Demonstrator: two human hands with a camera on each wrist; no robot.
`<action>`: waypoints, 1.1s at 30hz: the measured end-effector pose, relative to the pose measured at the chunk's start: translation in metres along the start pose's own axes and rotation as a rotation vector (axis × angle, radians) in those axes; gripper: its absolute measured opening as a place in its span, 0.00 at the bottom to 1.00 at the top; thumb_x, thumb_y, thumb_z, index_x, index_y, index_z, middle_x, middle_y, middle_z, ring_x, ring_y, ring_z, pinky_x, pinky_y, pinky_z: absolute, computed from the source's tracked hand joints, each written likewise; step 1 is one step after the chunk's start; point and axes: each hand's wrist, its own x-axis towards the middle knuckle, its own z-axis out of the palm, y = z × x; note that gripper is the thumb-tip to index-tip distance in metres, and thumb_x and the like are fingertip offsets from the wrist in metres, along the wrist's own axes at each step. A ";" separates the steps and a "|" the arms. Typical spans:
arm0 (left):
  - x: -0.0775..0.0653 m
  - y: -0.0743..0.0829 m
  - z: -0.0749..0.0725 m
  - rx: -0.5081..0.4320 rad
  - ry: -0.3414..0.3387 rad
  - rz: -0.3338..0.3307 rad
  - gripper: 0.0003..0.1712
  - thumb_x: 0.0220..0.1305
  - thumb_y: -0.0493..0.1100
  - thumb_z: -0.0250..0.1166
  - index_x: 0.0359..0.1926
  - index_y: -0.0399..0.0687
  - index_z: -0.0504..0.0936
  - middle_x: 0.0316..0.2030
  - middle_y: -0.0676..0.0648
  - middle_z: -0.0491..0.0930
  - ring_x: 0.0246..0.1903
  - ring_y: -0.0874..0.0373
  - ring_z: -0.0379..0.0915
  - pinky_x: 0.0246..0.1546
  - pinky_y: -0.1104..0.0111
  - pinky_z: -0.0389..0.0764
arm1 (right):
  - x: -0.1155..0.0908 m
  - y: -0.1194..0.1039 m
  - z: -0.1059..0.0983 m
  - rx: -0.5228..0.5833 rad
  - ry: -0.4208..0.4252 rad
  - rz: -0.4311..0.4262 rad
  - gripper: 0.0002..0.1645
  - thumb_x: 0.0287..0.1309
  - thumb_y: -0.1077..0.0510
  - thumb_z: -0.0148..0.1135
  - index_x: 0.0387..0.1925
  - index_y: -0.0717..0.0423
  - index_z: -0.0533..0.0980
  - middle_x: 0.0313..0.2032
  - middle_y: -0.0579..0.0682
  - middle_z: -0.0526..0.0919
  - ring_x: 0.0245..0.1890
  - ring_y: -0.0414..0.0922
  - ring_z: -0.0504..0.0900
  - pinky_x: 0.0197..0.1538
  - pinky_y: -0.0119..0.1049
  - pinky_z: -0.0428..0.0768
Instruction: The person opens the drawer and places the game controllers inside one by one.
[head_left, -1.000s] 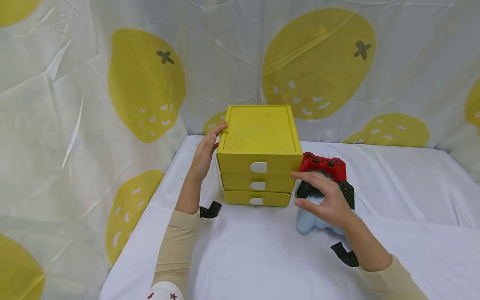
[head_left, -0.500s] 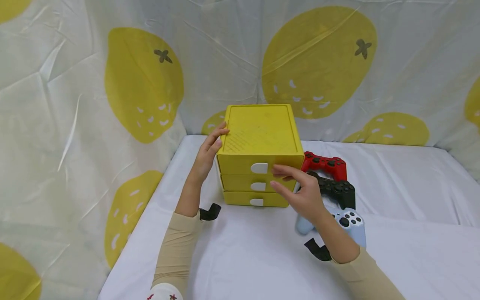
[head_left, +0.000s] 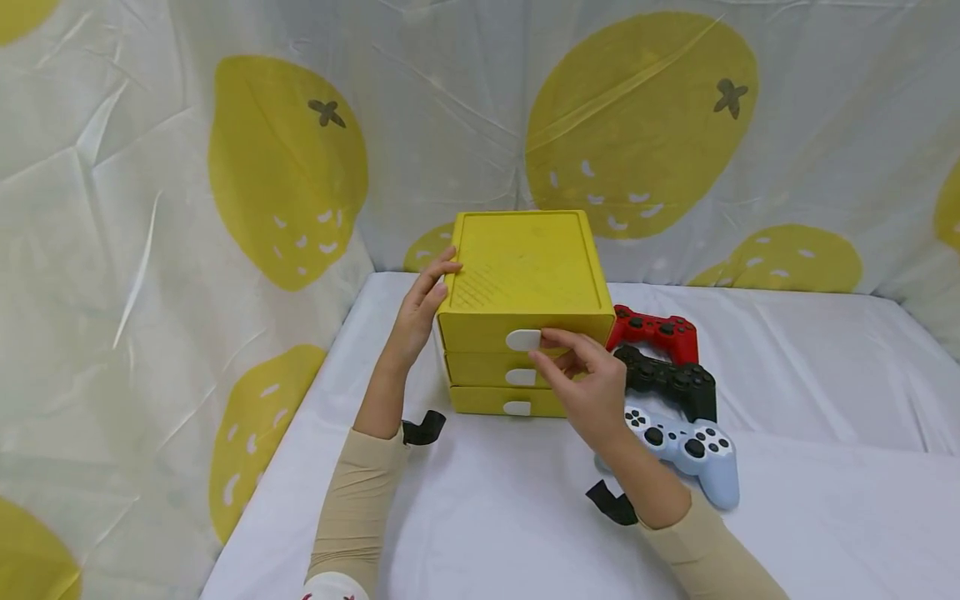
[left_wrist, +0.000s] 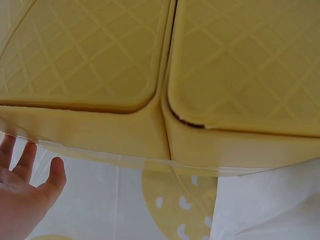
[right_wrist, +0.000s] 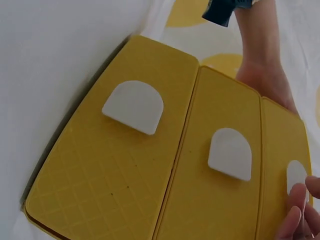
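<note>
Currently L hand (head_left: 418, 315) spread against ylw drawers (head_left: 525, 258); R hand (head_left: 592, 387) bent at wht tab (head_left: 522, 340), grip unclear; blu ctrlr (head_left: 697, 450) btns (head_left: 694, 448) illegible.

Carrier: flat surface under a white cloth (head_left: 480, 500), creased at right, a long fold line running across that side. Directly on it: yellow three-drawer unit (head_left: 525, 258), upright toward the rear, fronts facing the wearer. Just right of it, a back-to-front row of three game controllers, all buttons up: red controller (head_left: 671, 335), black controller (head_left: 667, 379), light blue controller (head_left: 675, 438), the last partly hidden.
</note>
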 end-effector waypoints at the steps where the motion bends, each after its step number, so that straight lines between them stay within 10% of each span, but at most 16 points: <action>1: 0.000 0.004 0.001 0.001 -0.001 0.000 0.24 0.70 0.36 0.43 0.60 0.22 0.64 0.72 0.34 0.53 0.73 0.50 0.45 0.70 0.54 0.50 | 0.000 -0.001 0.001 0.001 0.015 -0.003 0.16 0.46 0.73 0.73 0.40 0.67 0.83 0.32 0.56 0.85 0.21 0.40 0.75 0.28 0.22 0.74; 19: -0.002 0.013 0.004 0.017 0.008 0.002 0.23 0.71 0.35 0.42 0.60 0.21 0.64 0.72 0.33 0.53 0.73 0.50 0.44 0.70 0.53 0.48 | -0.010 -0.013 0.012 -0.039 0.145 0.015 0.12 0.44 0.71 0.74 0.35 0.66 0.84 0.29 0.55 0.85 0.20 0.40 0.70 0.23 0.23 0.69; 33: 0.001 -0.024 -0.005 -0.009 0.012 0.046 0.25 0.72 0.42 0.44 0.62 0.28 0.67 0.73 0.42 0.55 0.73 0.56 0.44 0.71 0.57 0.46 | -0.024 -0.025 0.007 -0.099 0.147 -0.011 0.12 0.42 0.72 0.75 0.34 0.65 0.85 0.29 0.53 0.86 0.17 0.42 0.70 0.22 0.24 0.70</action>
